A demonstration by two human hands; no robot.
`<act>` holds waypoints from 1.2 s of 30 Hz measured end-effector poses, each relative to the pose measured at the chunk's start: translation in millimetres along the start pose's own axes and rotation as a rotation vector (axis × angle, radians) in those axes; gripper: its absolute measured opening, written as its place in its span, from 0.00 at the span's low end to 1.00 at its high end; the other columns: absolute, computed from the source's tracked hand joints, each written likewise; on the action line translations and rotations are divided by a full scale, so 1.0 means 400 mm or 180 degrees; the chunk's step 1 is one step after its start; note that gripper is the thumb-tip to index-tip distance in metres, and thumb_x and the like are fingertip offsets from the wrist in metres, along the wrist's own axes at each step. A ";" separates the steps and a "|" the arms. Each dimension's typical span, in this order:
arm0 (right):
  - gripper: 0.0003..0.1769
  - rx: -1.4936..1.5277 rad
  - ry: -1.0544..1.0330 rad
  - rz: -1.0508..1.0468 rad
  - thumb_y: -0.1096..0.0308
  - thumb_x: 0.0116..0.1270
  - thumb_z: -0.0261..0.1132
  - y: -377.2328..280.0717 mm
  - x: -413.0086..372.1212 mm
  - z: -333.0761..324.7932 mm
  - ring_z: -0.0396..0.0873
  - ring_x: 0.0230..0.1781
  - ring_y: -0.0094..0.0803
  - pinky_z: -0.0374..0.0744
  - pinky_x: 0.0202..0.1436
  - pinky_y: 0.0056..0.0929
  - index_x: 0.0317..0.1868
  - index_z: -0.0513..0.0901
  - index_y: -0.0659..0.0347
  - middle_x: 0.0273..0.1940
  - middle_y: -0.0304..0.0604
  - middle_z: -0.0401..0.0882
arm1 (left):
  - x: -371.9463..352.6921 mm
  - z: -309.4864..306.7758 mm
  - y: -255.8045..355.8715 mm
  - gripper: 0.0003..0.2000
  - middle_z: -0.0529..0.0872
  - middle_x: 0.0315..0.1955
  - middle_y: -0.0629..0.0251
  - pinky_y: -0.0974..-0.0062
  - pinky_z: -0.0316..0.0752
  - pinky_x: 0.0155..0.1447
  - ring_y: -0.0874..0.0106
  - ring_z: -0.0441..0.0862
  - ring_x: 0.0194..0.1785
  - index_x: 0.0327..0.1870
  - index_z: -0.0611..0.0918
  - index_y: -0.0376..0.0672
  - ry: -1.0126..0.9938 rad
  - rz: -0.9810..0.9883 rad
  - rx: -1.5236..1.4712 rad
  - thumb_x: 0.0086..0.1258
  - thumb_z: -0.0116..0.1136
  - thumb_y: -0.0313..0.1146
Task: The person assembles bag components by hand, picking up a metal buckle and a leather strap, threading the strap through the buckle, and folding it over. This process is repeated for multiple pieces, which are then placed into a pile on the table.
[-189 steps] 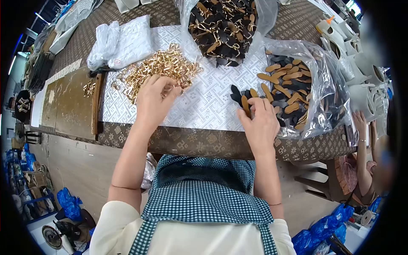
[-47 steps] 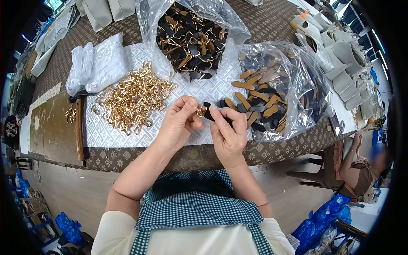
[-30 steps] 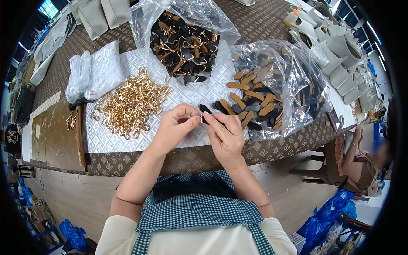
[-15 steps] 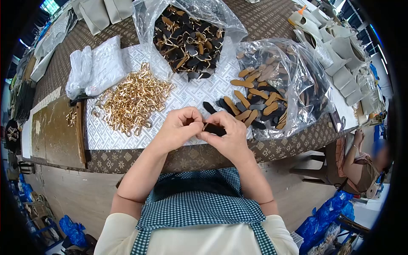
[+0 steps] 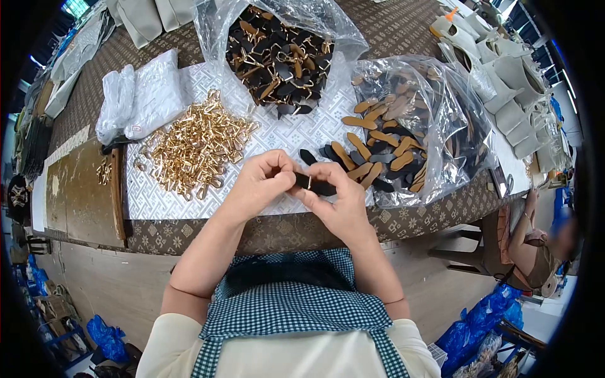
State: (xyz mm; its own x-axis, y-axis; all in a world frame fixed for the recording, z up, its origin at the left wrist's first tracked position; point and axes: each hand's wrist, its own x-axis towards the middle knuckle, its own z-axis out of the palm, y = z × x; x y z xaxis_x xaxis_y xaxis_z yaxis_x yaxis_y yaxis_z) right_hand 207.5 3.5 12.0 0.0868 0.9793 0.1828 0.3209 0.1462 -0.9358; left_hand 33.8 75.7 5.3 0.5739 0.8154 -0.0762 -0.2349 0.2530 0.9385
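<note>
Both hands meet above the table's front edge around a dark leather strap tab [image 5: 324, 188]. My left hand [image 5: 257, 189] pinches its left end with thumb and fingers. My right hand [image 5: 343, 200] grips the other end between thumb and forefinger. Across the strap's middle sits a thin gold metal piece, probably part of a clasp [image 5: 309, 182]. To the left lies a heap of gold clasps [image 5: 200, 146]. Just beyond my right hand, loose black and brown leather tabs [image 5: 360, 146] spill from a clear plastic bag [image 5: 463, 129].
Another clear bag [image 5: 343, 31] at the back holds tabs fitted with gold hardware. White plastic packets [image 5: 154, 94] lie at back left, near a worn board [image 5: 79, 195]. Pale bags [image 5: 507, 82] line the right side. A seated person [image 5: 529, 246] is at far right.
The strap has turned between my fingers, so more of its dark length and the gold piece across it now show. My left hand has shifted slightly up and left.
</note>
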 end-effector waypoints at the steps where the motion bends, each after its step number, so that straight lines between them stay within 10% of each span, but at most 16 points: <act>1: 0.26 0.0087 0.0106 -0.0171 0.65 0.54 0.78 -0.007 0.005 -0.006 0.80 0.32 0.28 0.78 0.36 0.25 0.52 0.80 0.60 0.35 0.41 0.83 | 0.005 0.000 0.011 0.04 0.84 0.34 0.64 0.80 0.79 0.39 0.78 0.84 0.33 0.31 0.77 0.39 0.0107 -0.0089 -0.0149 0.69 0.55 0.23; 9: 0.16 -0.1924 0.0688 -0.1145 0.72 0.56 0.72 0.043 0.055 -0.020 0.78 0.39 0.40 0.78 0.40 0.35 0.46 0.84 0.60 0.40 0.41 0.81 | 0.169 -0.016 0.192 0.24 0.80 0.59 0.54 0.71 0.72 0.65 0.66 0.79 0.63 0.66 0.70 0.32 0.1038 0.1815 0.1151 0.74 0.60 0.36; 16: 0.12 -0.2278 0.0272 -0.0539 0.69 0.54 0.74 0.029 0.060 -0.006 0.76 0.43 0.43 0.76 0.44 0.40 0.38 0.82 0.56 0.39 0.40 0.78 | -0.023 -0.196 0.190 0.09 0.87 0.37 0.66 0.77 0.77 0.50 0.76 0.83 0.45 0.46 0.86 0.37 0.1946 0.1866 0.1759 0.74 0.59 0.31; 18: 0.11 -0.2233 0.0127 -0.0399 0.69 0.54 0.73 0.026 0.064 -0.011 0.76 0.43 0.43 0.76 0.44 0.40 0.38 0.81 0.56 0.39 0.40 0.78 | -0.069 -0.304 0.183 0.10 0.87 0.36 0.64 0.74 0.77 0.49 0.72 0.84 0.44 0.46 0.86 0.38 0.2567 0.1328 0.3273 0.73 0.59 0.33; 22: 0.10 -0.2089 -0.0076 -0.0168 0.69 0.56 0.72 0.019 0.077 -0.017 0.76 0.44 0.43 0.76 0.44 0.41 0.37 0.79 0.57 0.39 0.40 0.78 | -0.125 -0.360 0.133 0.32 0.70 0.68 0.52 0.56 0.58 0.73 0.52 0.63 0.71 0.71 0.72 0.49 0.1689 0.0944 0.4523 0.67 0.62 0.52; 27: 0.10 -0.2050 0.0090 -0.0432 0.71 0.56 0.70 0.020 0.069 -0.004 0.76 0.43 0.43 0.76 0.43 0.40 0.36 0.77 0.57 0.38 0.41 0.77 | -0.107 -0.282 0.081 0.36 0.65 0.72 0.52 0.47 0.51 0.74 0.48 0.59 0.74 0.72 0.72 0.54 0.1465 0.0883 0.5553 0.65 0.55 0.64; 36: 0.10 -0.1712 0.0263 -0.0780 0.75 0.56 0.69 0.044 0.059 0.004 0.77 0.38 0.41 0.76 0.42 0.37 0.39 0.81 0.56 0.34 0.39 0.80 | -0.056 -0.175 0.040 0.29 0.65 0.72 0.58 0.44 0.54 0.74 0.53 0.59 0.75 0.68 0.75 0.58 0.0884 0.1118 0.5540 0.67 0.57 0.57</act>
State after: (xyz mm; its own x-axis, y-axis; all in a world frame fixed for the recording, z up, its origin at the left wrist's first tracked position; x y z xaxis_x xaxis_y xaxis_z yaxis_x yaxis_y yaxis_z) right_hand 213.6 29.4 -0.6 0.0162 0.9087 0.4172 0.7717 0.2539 -0.5831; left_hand -37.7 98.0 -1.6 0.5063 0.8056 0.3077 0.8110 -0.5661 0.1476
